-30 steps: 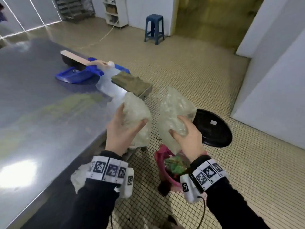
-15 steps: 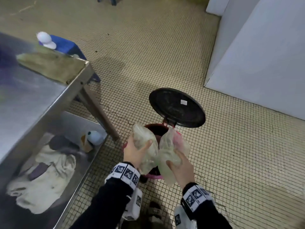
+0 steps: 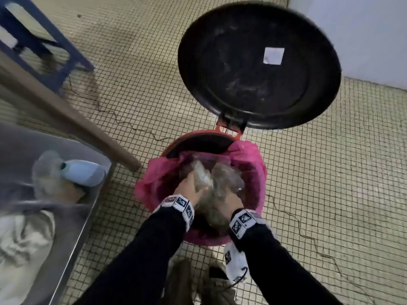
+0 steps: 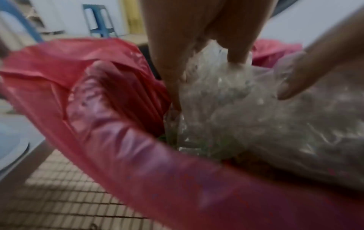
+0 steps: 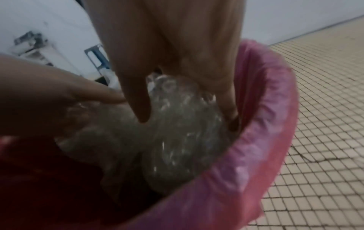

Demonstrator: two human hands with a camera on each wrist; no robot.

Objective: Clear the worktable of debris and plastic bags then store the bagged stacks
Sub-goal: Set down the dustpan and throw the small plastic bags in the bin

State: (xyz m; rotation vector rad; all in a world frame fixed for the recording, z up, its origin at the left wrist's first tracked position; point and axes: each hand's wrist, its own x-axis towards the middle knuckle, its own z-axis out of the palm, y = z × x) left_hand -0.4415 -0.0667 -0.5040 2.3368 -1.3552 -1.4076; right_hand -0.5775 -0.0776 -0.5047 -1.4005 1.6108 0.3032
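Observation:
A red pedal bin with a pink liner (image 3: pixel 152 183) stands on the tiled floor, its black lid (image 3: pixel 259 67) swung up and open. Both hands are down inside its mouth. My left hand (image 3: pixel 193 187) grips one crumpled clear plastic bag (image 3: pixel 203 179), fingers on one side and thumb on the other. My right hand (image 3: pixel 229 200) grips a second crumpled clear bag (image 3: pixel 226 177) beside it. In the left wrist view the bag (image 4: pixel 226 118) lies against the liner (image 4: pixel 118 124). In the right wrist view the other bag (image 5: pixel 181 135) sits low inside the liner rim (image 5: pixel 265 140).
The worktable's leg (image 3: pixel 88 128) slants just left of the bin. Its lower steel shelf (image 3: pixel 92 216) holds a pale blue bottle (image 3: pixel 81 172) and white cloth (image 3: pixel 22 238). A blue stool frame (image 3: pixel 44 51) stands at far left, a white wall (image 3: pixel 363 29) at far right.
My view dropped from the tabletop to the bin. Both hands carried the crumpled bags from table height down into the lined bin.

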